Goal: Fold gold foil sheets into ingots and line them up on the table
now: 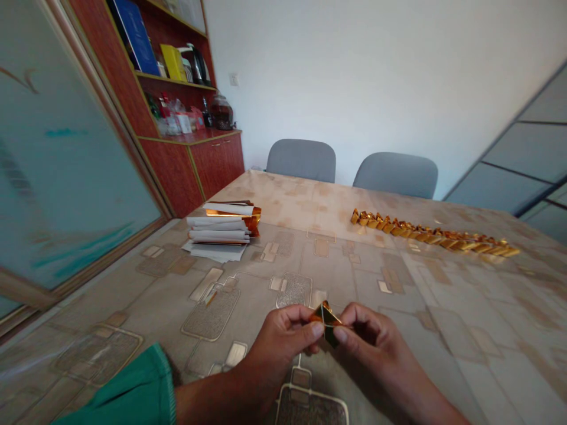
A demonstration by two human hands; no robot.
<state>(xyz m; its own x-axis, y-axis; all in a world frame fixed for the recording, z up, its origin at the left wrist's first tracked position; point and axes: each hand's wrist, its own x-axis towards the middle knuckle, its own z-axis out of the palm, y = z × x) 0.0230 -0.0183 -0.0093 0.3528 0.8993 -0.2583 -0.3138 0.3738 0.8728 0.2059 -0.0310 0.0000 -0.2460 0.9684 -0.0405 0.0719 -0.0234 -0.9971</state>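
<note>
Gold, angular folded paper [328, 319]: our left hand [283, 339] and right hand [377, 339] pinch 2 sides, apparently mid-fold; we probably need crisp creases next.

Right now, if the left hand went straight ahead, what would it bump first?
Past the folded gold paper it pinches, probably the right hand, though depth is hard to judge.

TEXT: nothing you can read | LABELS, BRANDS, NUMBERS, SIGNS: none legible to you | blue item [138, 38], yellow item [173, 62] — any print too small to make out
</note>
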